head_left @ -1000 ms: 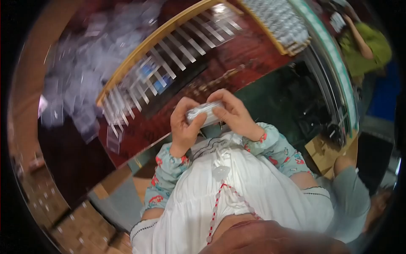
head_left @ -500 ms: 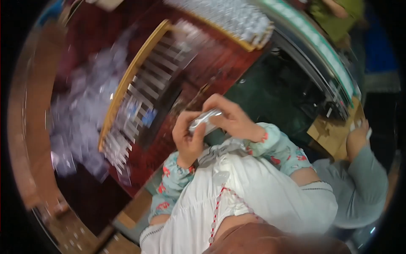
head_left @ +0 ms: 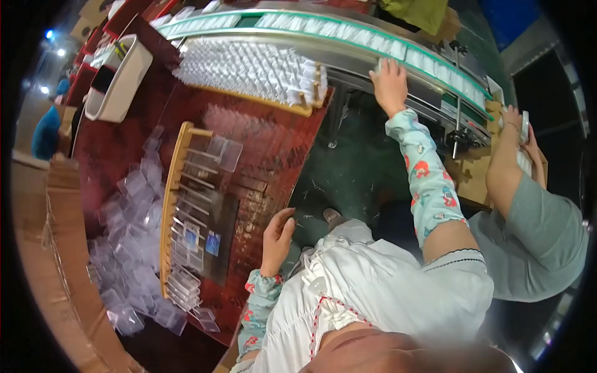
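Observation:
My right hand [head_left: 392, 88] reaches out to the near edge of a conveyor belt [head_left: 339, 30] with green rims, which carries a row of small white packages. Its fingers curl over a small pale thing, mostly hidden, that shows at the thumb side. My left hand [head_left: 278, 241] hovers by the edge of the dark red table [head_left: 261, 180], holding nothing, thumb and fingers apart. Left of it stands a wooden rack [head_left: 170, 211] with clear plastic cases on its pegs. Small blue-printed cards [head_left: 213, 243] lie beside the rack.
Loose clear cases [head_left: 134, 242] are heaped left of the rack. A wooden tray of white pieces [head_left: 249, 71] stands near the belt, and a beige bin [head_left: 121, 81] at far left. Another person's grey-clad arm [head_left: 528, 211] works beside a cardboard box [head_left: 474, 177] at right.
My hands have parted; both held a small shiny clear packet before my lap. My right hand has gone forward to the belt, and my left has opened. The view has shifted.

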Tool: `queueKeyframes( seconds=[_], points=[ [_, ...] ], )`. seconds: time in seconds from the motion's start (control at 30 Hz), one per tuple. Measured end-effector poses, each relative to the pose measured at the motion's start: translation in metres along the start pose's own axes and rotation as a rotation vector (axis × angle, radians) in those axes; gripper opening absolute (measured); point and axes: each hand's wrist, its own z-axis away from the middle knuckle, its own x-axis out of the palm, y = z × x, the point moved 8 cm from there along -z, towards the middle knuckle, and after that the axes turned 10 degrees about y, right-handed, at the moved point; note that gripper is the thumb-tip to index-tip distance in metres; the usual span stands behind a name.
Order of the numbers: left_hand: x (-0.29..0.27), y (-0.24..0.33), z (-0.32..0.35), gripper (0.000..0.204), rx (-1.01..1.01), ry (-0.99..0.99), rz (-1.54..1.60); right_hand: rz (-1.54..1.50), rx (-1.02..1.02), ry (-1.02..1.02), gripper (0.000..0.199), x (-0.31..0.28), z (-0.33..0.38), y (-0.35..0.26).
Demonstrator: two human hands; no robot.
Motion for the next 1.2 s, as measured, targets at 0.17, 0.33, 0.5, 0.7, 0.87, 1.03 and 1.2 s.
queueKeyframes(
  seconds=[0.17,0.33,0.5,0.7,0.87,1.03,1.2],
  points=[
    [-0.001,0.002,0.014,0.034,0.165,0.045,-0.236,0.114,-0.017,-0.206,0.065,0.011,-0.006,-0.034],
    [-0.031,-0.026,0.043,0.033,-0.007,0.199,-0.079,-0.813,-0.239,-0.199,0.028,-0.092,0.047,-0.209],
    [-0.043,-0.025,0.065,0.032,0.049,0.223,-0.047,-1.073,-0.763,-0.007,0.05,-0.063,0.118,-0.391],
    [-0.107,-0.04,0.119,0.054,0.094,0.464,0.001,-0.875,-0.637,-0.664,0.019,-0.044,0.162,-0.435],
    [-0.145,-0.022,0.161,0.108,0.575,0.797,-0.357,-1.529,-0.163,-1.533,0.018,-0.237,0.29,-0.442],
    [-0.201,-0.094,0.223,0.089,0.272,0.641,0.268,-1.453,-0.522,-0.661,0.021,-0.277,0.263,-0.515],
    [-0.187,-0.119,0.252,0.075,0.025,0.523,0.712,-1.456,-0.516,-0.223,0.041,-0.291,0.264,-0.567]
  ],
)
